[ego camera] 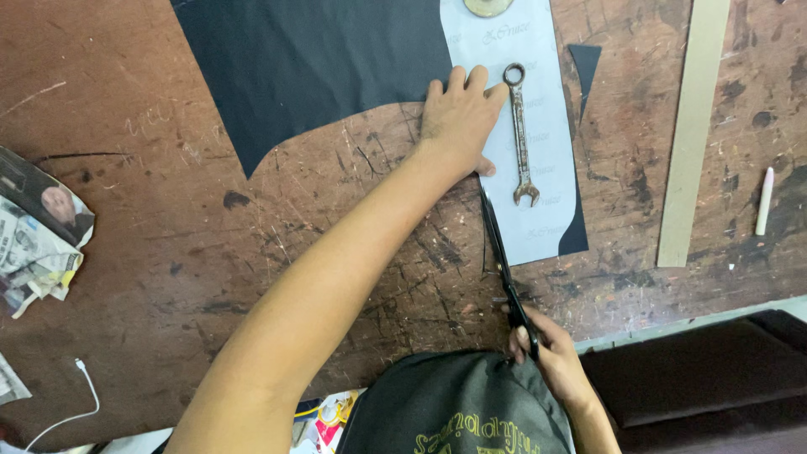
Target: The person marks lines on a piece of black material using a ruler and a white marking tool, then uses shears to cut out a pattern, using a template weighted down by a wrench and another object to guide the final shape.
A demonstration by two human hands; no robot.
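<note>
Nearest, the right hand (pixel 551 349) has its fingers closed through the handles of the scissors (pixel 503 256), blades nearly shut and pointing away at the near edge of the pattern (pixel 542 126). Beyond, the left hand (pixel 458 113) lies flat, fingers spread, pressing black cloth (pixel 311 63) and pattern to the desk (pixel 168 252). A wrench (pixel 519 134) weights the pattern. The cut along this edge looks barely begun; most outline remains.

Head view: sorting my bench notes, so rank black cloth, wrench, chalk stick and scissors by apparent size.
1. black cloth
2. scissors, though nearer the camera
3. wrench, looks slightly shorter
4. chalk stick
</note>
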